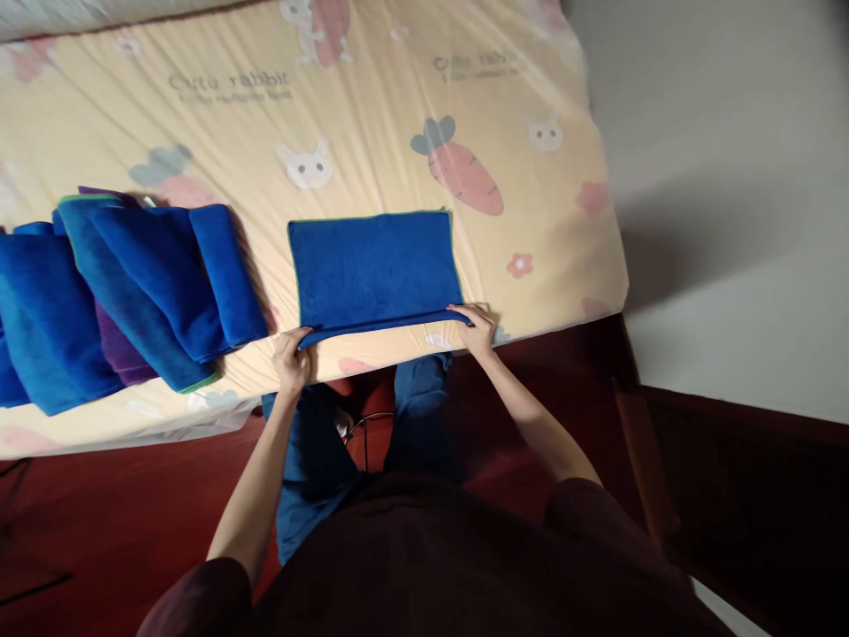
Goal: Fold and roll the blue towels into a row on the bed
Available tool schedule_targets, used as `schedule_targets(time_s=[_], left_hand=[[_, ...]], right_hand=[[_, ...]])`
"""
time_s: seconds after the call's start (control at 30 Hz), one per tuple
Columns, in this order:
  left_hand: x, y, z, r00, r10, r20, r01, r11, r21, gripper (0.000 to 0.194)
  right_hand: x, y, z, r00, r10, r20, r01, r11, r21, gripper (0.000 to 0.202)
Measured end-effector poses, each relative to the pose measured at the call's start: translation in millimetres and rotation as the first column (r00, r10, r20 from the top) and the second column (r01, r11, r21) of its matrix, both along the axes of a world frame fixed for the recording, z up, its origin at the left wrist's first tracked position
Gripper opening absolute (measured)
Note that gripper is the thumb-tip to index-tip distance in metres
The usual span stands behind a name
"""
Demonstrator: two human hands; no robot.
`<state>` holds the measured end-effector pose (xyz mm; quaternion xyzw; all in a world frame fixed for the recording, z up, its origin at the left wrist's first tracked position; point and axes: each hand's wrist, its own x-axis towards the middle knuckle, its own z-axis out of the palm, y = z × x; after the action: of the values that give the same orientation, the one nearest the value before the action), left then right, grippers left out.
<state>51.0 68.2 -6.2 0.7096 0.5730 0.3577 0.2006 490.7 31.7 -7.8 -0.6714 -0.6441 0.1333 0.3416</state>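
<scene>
A blue towel (378,270) with thin green edging lies flat on the bed, its near edge turned over into a narrow roll. My left hand (292,358) is closed on the left end of that roll. At the right end, my right hand (476,329) pinches the rolled edge between thumb and fingers. Left of my left hand lies a pile of rolled or folded towels (152,274), mostly blue, with some purple showing among them.
The bed has a yellow sheet (371,141) printed with carrots and rabbits. A pale wall (730,203) stands to the right. Below the bed's near edge are my legs and a dark red floor (152,495). A whitish bundle (80,16) lies at the far left.
</scene>
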Motion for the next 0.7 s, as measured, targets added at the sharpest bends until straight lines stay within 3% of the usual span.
schedule_targets(time_s=[0.2, 0.37, 0.53, 0.7], left_hand=[[-2.3, -4.1, -8.1, 0.997, 0.078, -0.018, -0.078, 0.997, 0.025, 0.031], [0.3, -5.2, -10.0, 0.981, 0.192, -0.026, -0.192, 0.981, 0.027, 0.030], [2.8, -4.8, -9.2, 0.975, 0.218, -0.044, -0.217, 0.976, 0.035, 0.028], [4.5, -5.5, -9.3, 0.963, 0.267, -0.026, -0.267, 0.964, 0.015, 0.025]], right_hand=[[-2.3, 0.0, -5.3, 0.983, -0.173, -0.058, 0.176, 0.982, 0.064, 0.025], [-4.5, 0.9, -11.5, 0.942, -0.288, -0.173, 0.296, 0.955, 0.024, 0.036], [-9.6, 4.0, -9.2, 0.888, -0.380, -0.258, 0.386, 0.922, -0.032, 0.048], [-14.5, 7.5, -5.0, 0.847, -0.425, -0.321, 0.449, 0.893, 0.001, 0.054]])
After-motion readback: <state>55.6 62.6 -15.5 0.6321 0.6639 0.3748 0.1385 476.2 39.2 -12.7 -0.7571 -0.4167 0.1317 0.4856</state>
